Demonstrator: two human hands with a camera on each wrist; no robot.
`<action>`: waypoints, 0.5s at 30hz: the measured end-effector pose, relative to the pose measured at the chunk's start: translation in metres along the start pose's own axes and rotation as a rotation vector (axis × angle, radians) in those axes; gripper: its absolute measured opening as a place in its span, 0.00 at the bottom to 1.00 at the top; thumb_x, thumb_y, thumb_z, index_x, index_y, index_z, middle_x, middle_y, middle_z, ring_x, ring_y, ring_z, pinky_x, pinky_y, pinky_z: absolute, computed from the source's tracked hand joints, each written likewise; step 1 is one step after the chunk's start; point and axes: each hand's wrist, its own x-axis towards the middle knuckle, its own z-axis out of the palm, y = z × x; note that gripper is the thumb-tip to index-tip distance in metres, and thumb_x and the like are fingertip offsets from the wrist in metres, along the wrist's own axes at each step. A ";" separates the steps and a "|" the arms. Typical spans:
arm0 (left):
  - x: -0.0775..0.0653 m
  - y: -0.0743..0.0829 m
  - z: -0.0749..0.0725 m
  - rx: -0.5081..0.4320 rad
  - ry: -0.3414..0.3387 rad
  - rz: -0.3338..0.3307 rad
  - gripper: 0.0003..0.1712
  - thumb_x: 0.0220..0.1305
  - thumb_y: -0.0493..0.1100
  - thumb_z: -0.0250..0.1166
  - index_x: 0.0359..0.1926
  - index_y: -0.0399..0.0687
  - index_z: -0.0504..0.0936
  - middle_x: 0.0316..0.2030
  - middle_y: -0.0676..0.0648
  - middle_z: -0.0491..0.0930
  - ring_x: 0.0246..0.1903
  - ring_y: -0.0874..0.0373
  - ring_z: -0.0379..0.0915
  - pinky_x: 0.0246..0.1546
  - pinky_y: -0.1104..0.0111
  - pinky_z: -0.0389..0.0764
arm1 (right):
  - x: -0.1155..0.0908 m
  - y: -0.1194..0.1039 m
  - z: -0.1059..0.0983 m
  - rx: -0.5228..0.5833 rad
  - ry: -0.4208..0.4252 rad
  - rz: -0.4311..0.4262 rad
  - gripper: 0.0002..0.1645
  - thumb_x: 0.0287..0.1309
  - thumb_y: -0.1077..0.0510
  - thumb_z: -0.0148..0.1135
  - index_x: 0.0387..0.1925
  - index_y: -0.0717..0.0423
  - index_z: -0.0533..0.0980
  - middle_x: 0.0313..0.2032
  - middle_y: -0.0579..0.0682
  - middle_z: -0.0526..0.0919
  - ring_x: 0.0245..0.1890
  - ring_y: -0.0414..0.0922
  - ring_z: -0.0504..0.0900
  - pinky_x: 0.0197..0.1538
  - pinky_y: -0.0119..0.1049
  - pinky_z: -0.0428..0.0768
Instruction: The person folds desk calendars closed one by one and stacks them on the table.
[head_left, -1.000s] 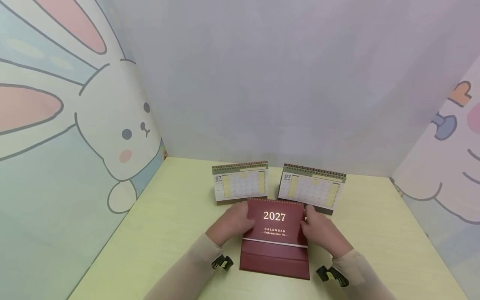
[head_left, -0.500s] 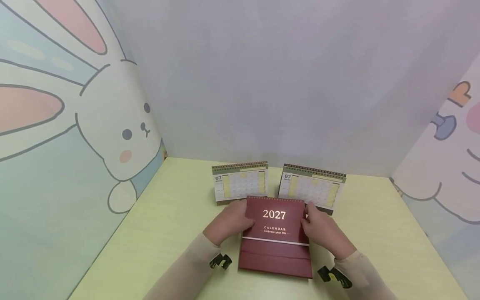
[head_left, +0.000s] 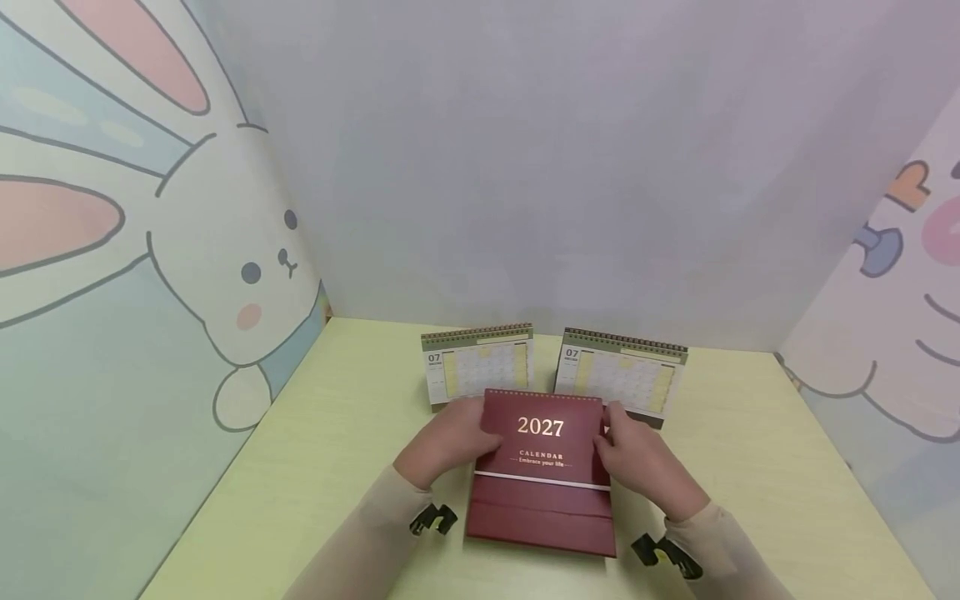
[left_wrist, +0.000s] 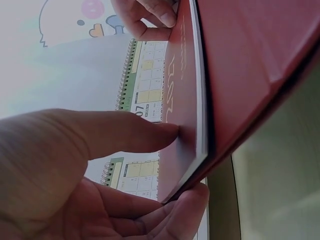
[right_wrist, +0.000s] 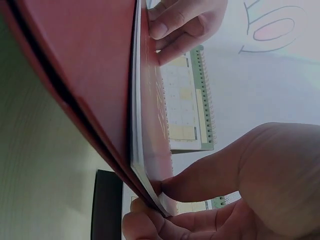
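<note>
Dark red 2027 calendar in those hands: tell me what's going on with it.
A person's left hand and right hand pinch opposite side edges of the dark red, spiral-bound 2027 desk calendar. Behind it, on the pale yellow-green table, stand a white, green-topped desk calendar to the left and a matching calendar to the right, both showing 07. Whether the red one touches the table is unclear.

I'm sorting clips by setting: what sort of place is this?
Perhaps a small staged booth: a pale table, a plain back wall behind it, and a side wall printed with a cartoon rabbit.
</note>
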 end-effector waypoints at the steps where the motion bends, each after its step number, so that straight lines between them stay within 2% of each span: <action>1: -0.001 0.000 -0.001 0.007 0.001 -0.002 0.26 0.74 0.39 0.77 0.68 0.35 0.85 0.50 0.41 0.92 0.42 0.53 0.85 0.48 0.58 0.89 | 0.000 -0.001 0.000 0.002 0.002 0.000 0.13 0.86 0.60 0.62 0.60 0.65 0.73 0.37 0.55 0.86 0.30 0.46 0.79 0.32 0.41 0.78; 5: -0.003 0.001 -0.003 0.032 0.003 -0.015 0.28 0.75 0.41 0.77 0.70 0.33 0.84 0.52 0.40 0.92 0.43 0.53 0.85 0.48 0.57 0.90 | -0.001 -0.001 0.002 0.009 0.002 -0.005 0.15 0.87 0.60 0.62 0.62 0.66 0.73 0.41 0.57 0.88 0.32 0.46 0.80 0.33 0.42 0.78; 9: -0.006 -0.001 -0.004 0.040 0.004 -0.042 0.29 0.75 0.41 0.78 0.69 0.31 0.83 0.50 0.40 0.91 0.42 0.52 0.84 0.45 0.58 0.89 | -0.002 -0.002 0.004 0.018 -0.006 -0.002 0.14 0.87 0.60 0.62 0.61 0.65 0.73 0.40 0.56 0.87 0.31 0.46 0.80 0.33 0.41 0.78; 15: -0.009 -0.005 -0.005 0.024 0.019 -0.062 0.29 0.74 0.41 0.78 0.69 0.31 0.83 0.51 0.39 0.92 0.43 0.52 0.84 0.49 0.56 0.90 | 0.002 -0.009 0.006 0.014 0.004 -0.031 0.12 0.86 0.61 0.62 0.61 0.64 0.74 0.37 0.54 0.86 0.29 0.45 0.79 0.32 0.40 0.77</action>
